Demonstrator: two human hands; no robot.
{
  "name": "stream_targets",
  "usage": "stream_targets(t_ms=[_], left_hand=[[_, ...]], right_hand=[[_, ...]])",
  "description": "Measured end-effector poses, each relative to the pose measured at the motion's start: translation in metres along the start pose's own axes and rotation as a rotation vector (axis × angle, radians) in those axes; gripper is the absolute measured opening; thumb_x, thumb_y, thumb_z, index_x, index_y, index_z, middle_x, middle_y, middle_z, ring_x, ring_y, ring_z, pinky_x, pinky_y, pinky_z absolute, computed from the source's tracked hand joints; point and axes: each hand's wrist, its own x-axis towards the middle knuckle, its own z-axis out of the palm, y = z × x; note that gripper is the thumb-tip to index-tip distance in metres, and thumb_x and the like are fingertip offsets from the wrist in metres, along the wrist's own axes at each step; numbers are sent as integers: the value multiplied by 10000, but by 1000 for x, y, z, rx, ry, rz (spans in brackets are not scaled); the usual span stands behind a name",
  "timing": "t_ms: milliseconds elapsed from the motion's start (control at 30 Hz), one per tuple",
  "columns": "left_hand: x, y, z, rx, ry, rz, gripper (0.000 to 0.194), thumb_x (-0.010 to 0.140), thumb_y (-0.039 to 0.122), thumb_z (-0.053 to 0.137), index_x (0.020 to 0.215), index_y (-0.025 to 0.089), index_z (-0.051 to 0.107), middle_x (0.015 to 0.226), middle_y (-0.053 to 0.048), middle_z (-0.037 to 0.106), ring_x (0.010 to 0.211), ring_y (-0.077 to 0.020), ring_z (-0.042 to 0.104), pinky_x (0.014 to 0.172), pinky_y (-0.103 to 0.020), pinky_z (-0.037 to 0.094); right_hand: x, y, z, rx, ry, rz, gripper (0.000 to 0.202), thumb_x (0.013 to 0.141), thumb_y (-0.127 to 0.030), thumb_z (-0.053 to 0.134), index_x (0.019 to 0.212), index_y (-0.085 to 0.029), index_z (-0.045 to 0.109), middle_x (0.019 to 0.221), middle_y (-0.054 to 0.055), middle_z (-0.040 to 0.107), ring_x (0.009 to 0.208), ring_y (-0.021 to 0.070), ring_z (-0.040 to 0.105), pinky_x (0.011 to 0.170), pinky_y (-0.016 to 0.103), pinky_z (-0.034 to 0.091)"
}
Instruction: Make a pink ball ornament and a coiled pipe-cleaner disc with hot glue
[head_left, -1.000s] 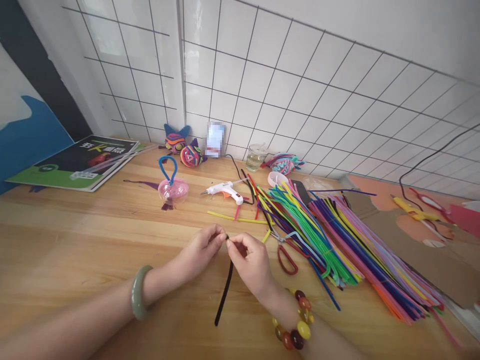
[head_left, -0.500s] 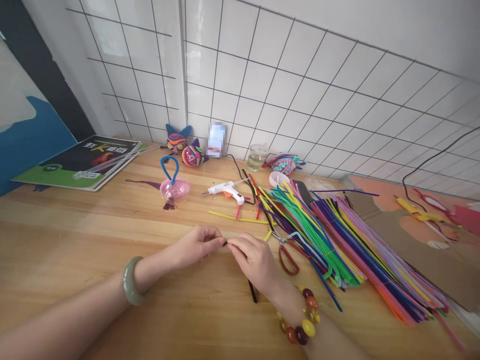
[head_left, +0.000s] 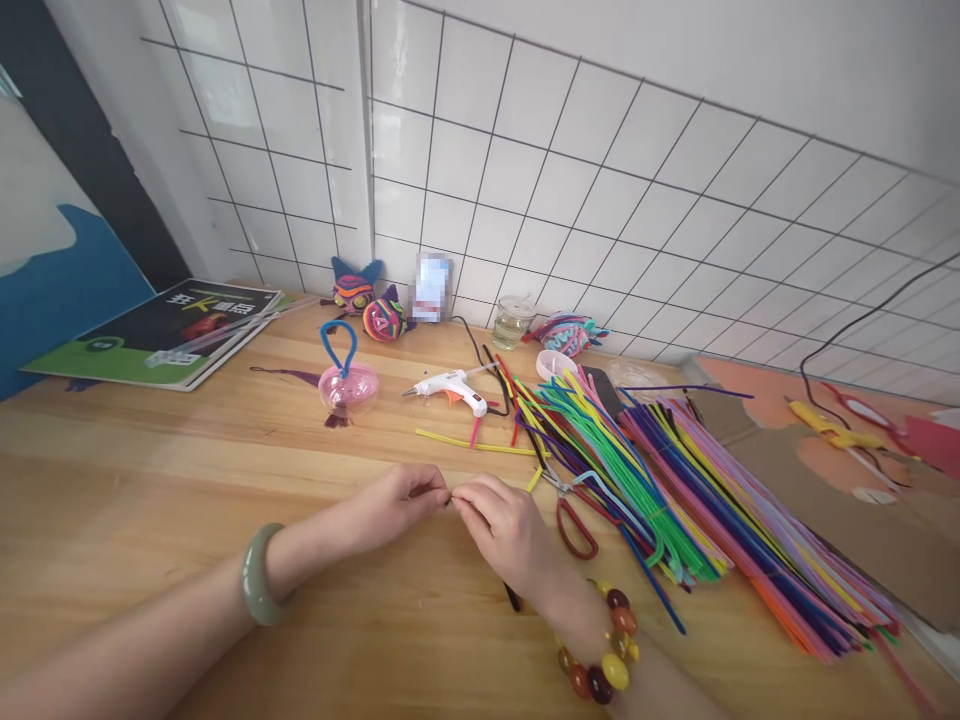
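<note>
Clamped with fingers of left hand [head_left: 409, 495] and right hand [head_left: 506, 525] on black pipe cleaner [head_left: 512, 597] | slanting back beneath right hand (hidden midway) | nearer to right than left.

black pipe cleaner [head_left: 512, 597]: mostly hidden by right hand [head_left: 510, 525] | upright screen [head_left: 431, 288] at bench's [head_left: 187, 480] back edge: blurred, unreadable | cardboard [head_left: 862, 530] at right edge: cut off

Head-worn cam looks fwd & down at counter [head_left: 187, 450] from close up. L hand [head_left: 409, 498] & R hand [head_left: 501, 525] sit just below ctr, forearms [head_left: 172, 610] in from btm; gridded wall [head_left: 469, 115] fills most of top half.
</note>
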Motion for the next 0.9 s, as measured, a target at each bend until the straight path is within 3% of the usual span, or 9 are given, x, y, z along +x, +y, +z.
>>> stream_targets(t_ms=[400, 700, 900], left_hand=[[0, 5, 18, -26, 285, -4, 222, 828, 323, 392, 708, 171, 501, 654, 9, 483, 645, -136, 444, 610, -229, 365], [1, 1, 26, -171, 350, -19, 251, 843, 367, 383, 686, 182, 444, 578, 43, 395, 541, -109, 372, 540, -217, 338], [1, 5, 28, -203, 371, -19, 244, 826, 356, 423, 674, 170, 467, 615, 31, 422, 588, -112, 394, 561, -215, 340]], right_hand=[[4, -11, 9, 161, 220, 202, 153, 824, -162, 445, 763, -185, 583, 677, 29, 583, 613, 136, 530, 554, 242, 422], [5, -11, 13, 232, 278, 175, 150, 832, -170, 463, 815, -192, 610, 720, 44, 617, 676, 155, 566, 608, 266, 449], [4, -10, 13, 192, 259, 194, 155, 835, -166, 454, 783, -182, 600, 696, 36, 601, 654, 147, 545, 595, 265, 430]])
